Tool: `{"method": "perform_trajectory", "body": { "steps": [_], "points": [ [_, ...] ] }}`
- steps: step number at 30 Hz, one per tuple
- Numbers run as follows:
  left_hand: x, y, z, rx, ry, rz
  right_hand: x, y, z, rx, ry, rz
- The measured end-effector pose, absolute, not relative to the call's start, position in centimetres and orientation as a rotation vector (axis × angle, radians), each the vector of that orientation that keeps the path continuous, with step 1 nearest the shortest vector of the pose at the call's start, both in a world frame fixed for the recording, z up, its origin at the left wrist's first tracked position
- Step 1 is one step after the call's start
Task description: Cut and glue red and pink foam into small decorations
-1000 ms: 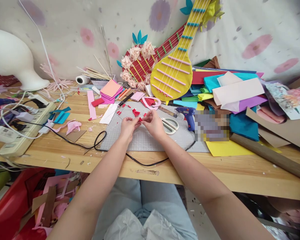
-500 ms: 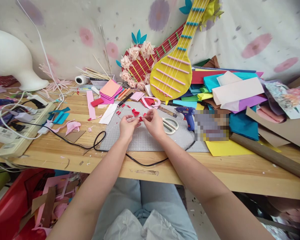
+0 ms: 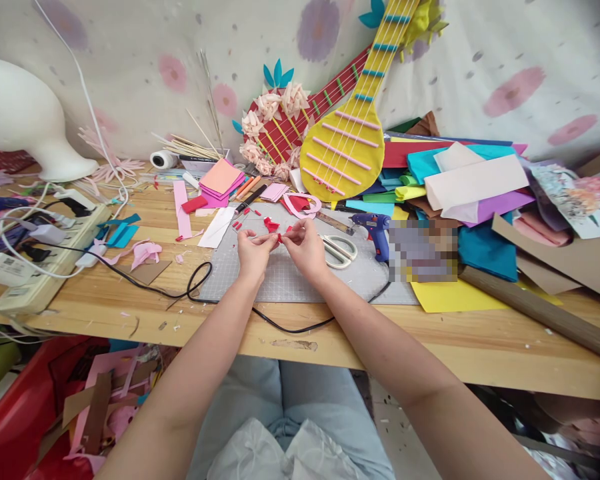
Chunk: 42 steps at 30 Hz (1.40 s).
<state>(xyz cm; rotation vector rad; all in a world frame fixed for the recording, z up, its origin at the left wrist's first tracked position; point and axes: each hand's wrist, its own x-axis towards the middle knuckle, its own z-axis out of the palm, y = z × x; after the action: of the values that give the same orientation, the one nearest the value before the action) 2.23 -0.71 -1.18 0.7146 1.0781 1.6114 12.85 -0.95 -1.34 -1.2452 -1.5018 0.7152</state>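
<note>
My left hand [image 3: 256,253] and my right hand [image 3: 304,249] meet above the grey cutting mat [image 3: 285,288]. Both are closed, pinching a small red paper piece [image 3: 279,237] between their fingertips; most of it is hidden. Just behind the fingers lie red paper scraps [image 3: 270,225], and several small red bits [image 3: 238,225] are scattered to the left. White-handled scissors [image 3: 340,252] rest right of my right hand. Beyond them is a blue glue gun [image 3: 374,233]. A pink paper ring [image 3: 307,205] lies behind my hands.
A yellow lute-shaped craft [image 3: 343,157] and a red one with paper flowers [image 3: 275,130] lean at the back. Coloured sheets [image 3: 475,177] pile up on the right. A power strip [image 3: 50,267] stands left, and a black cable [image 3: 300,329] crosses the front. A scrap-filled red bag [image 3: 25,413] sits below.
Both hands stay pinched together on the red paper piece. My fingers have shifted very slightly to the left; everything else stays put.
</note>
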Motion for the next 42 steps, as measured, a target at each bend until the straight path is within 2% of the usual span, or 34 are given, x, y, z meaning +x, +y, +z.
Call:
{"method": "perform_trajectory", "body": {
  "steps": [15, 24, 34, 42],
  "points": [
    [2.1, -0.4, -1.2, 0.695, 1.099, 1.693, 11.9, -1.3, -0.8, -1.189, -1.414, 0.817],
    [2.1, -0.6, -0.5, 0.573, 1.086, 1.613, 12.2, -1.0, -1.0, -1.189, -1.385, 0.883],
    [1.3, -0.7, 0.0, 0.64, 1.012, 1.438, 12.9, -0.4, -0.9, -1.075, -1.158, 1.204],
    [1.5, -0.5, -0.3, 0.569, 1.111, 1.522, 12.9, 0.1, -1.4, -1.131, -1.157, 1.269]
  ]
}}
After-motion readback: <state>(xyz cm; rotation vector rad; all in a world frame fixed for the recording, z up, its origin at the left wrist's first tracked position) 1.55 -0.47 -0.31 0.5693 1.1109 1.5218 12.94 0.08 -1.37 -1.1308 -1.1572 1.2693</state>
